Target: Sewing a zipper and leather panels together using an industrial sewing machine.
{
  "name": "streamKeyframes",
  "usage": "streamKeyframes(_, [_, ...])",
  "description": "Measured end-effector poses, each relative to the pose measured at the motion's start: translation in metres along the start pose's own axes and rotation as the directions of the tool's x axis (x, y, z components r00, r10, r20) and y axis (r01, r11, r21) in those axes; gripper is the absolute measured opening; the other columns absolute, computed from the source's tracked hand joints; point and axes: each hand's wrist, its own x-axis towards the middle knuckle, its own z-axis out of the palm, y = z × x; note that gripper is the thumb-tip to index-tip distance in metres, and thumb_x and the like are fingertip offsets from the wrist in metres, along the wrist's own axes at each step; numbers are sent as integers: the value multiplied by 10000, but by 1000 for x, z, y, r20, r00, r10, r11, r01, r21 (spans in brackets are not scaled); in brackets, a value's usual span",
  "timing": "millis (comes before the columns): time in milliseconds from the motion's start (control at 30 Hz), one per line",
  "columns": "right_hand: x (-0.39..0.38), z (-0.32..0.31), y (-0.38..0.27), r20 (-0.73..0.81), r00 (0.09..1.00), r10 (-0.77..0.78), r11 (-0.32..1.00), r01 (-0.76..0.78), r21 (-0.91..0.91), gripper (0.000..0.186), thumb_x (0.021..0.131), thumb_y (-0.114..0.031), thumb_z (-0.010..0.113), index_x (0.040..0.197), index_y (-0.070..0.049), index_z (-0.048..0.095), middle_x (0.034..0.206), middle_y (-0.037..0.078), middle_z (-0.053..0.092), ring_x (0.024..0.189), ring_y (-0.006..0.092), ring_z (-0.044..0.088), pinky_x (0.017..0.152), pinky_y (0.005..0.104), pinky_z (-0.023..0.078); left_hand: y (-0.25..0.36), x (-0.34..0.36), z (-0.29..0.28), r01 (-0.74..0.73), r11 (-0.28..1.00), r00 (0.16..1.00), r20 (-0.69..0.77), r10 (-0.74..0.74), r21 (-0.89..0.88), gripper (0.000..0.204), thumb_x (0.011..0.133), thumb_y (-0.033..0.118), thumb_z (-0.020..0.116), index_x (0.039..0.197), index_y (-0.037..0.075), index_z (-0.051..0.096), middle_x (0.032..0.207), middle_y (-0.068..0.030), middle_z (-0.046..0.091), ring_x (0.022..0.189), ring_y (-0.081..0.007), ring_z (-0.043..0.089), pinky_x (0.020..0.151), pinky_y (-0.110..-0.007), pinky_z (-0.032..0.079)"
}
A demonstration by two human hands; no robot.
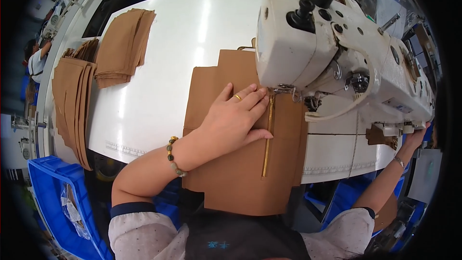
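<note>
My left hand lies flat, fingers stretched out, on a brown panel of leather-like material. A gold-toothed zipper is set into the panel, beside my thumb and fingertips. The panel's upper part passes beneath the head of a white sewing machine, whose presser foot area is close to my fingertips. At the far right my right hand reaches up to the right end of the machine. Its fingers are mostly hidden there, so whether they grip anything does not show.
Two stacks of brown cut pieces, a nearer stack and a farther stack, rest on the white table at left. A blue crate stands lower left. Another person sits in the left background.
</note>
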Motion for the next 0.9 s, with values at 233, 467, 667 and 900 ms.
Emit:
streamKeyframes(233, [-201,95,-26,175,445,-879,359,856,-371,281,1076,-134,525,1113,111,656,1065,192,714,894,264,667,834,355,560,5,2,-2,-16,996,999,-30,19,84,712,832,578,734,1286,36,644,1348,-121,633,1341,-303,555,1110,-586,420])
streamKeyframes(467, [-363,213,-10,962,-52,-267,298,945,133,92,859,-104,749,890,-28,708,747,121,635,591,292,596,533,379,451,6,3,-5,-22,992,1000,18,20,125,776,858,612,673,1342,6,633,1411,-121,619,1338,-285,563,1105,-563,424])
streamKeyframes(667, [-389,261,10,980,89,175,406,901,-155,105,884,-158,741,904,-55,729,810,140,682,682,332,643,598,414,484,3,5,-3,-26,997,998,-58,30,66,602,821,566,742,1101,35,693,1262,-116,641,1309,-315,568,1103,-562,421])
streamKeyframes(900, [-398,268,27,958,285,-2,638,738,-219,102,927,-84,682,975,-2,720,881,151,702,822,334,654,736,419,499,2,5,-1,-38,998,997,-69,42,58,619,824,573,737,1155,53,684,1196,-112,656,1280,-321,585,1105,-545,429])
